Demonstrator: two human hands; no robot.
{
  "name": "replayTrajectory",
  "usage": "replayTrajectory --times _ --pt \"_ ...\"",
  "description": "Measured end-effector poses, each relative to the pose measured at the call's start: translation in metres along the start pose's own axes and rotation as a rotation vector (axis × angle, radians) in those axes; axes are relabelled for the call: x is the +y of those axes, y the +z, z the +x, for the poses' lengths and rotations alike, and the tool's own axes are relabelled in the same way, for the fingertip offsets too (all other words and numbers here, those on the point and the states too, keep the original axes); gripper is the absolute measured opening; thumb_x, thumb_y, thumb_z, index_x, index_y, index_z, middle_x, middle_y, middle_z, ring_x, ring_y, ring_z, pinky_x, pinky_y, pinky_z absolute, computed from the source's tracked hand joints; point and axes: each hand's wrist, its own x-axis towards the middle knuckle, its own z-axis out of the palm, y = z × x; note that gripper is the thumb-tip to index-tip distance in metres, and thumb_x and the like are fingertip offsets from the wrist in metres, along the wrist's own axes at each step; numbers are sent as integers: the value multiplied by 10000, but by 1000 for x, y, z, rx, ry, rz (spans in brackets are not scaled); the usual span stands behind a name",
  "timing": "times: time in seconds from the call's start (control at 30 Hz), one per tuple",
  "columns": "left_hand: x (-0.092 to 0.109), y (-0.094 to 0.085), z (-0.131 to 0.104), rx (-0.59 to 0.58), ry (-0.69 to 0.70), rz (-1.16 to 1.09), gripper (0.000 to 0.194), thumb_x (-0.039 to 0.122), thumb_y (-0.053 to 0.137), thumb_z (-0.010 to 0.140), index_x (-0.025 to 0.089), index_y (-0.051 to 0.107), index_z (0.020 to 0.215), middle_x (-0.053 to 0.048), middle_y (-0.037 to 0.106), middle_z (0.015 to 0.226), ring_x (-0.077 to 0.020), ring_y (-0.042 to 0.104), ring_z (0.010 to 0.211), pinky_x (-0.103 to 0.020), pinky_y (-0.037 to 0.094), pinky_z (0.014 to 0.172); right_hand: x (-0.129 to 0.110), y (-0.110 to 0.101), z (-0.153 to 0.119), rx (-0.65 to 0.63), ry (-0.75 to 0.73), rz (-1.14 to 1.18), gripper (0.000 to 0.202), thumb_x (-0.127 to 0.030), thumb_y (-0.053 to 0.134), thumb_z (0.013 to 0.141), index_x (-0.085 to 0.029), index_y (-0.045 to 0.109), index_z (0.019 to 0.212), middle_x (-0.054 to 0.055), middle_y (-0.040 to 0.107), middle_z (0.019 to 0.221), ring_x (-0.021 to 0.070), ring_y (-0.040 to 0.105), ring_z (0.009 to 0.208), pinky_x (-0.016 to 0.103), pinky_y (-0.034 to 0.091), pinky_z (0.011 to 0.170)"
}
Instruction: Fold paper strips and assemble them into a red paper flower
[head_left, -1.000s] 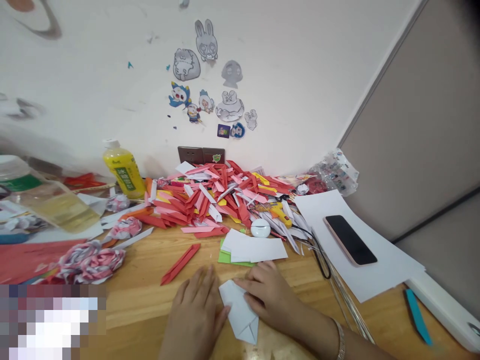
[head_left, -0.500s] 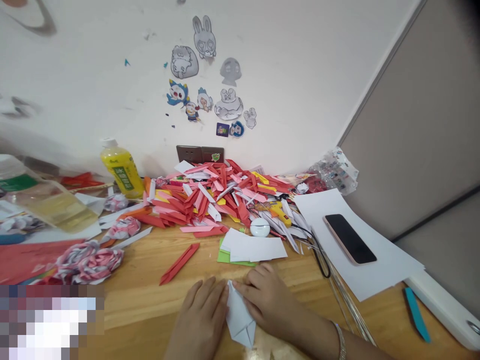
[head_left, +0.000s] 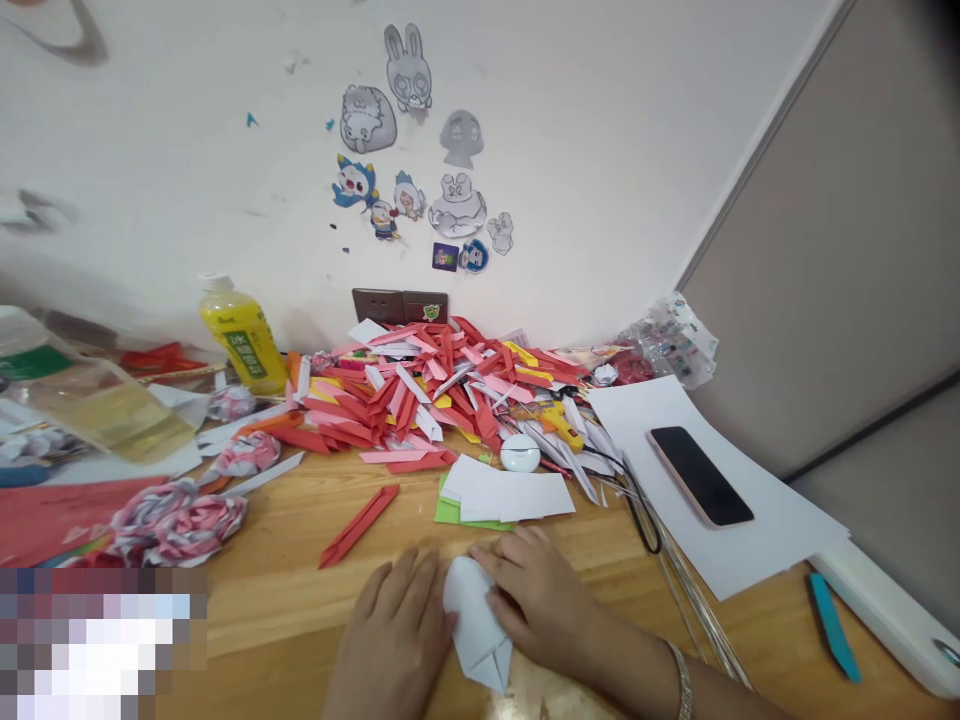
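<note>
A white paper [head_left: 474,625] with folded flaps at its near end lies on the wooden table between my hands. Its far end is rounded and bulges up, without a sharp crease. My left hand [head_left: 401,625] rests at the paper's left side, fingers side by side and thumb on its edge. From the right, my right hand [head_left: 536,600] grips the other edge, its fingers bent and its thumb against the sheet. A folded red paper strip [head_left: 358,526] lies beyond my left hand. Blank white slips [head_left: 517,493] on green paper [head_left: 450,508] lie just past my right hand.
A heap of folded red, pink and white strips [head_left: 420,400] lies by the wall. Bottles [head_left: 241,335] and paper roses [head_left: 199,528] are at left. A yellow glue gun [head_left: 561,428], white case [head_left: 520,454], phone [head_left: 701,477], wires [head_left: 694,590] and teal cutter [head_left: 834,628] lie right.
The paper's far end has gone from a narrow point to a wider, rounded bulge. My fingers have shifted slightly apart at that end.
</note>
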Motion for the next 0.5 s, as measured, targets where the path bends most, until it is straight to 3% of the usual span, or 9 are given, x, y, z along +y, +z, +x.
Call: replayTrajectory --times 0.33,0.5 --pt "1 -1 0 -13 14 -72 323 149 362 908 169 671 1000 -54 725 1013 -232 612 955 -383 437 833 3 -5 1 45 5 -11 282 -170 512 813 -176 594 1082 60 584 840 203 470 794 340 347 713" --pt "0 -1 0 -28 62 -87 339 144 334 918 166 655 1025 -55 718 1029 -212 605 970 -363 437 848 4 -5 0 61 -80 -54 293 -164 477 837 -157 575 1112 62 577 817 199 465 766 342 349 696"
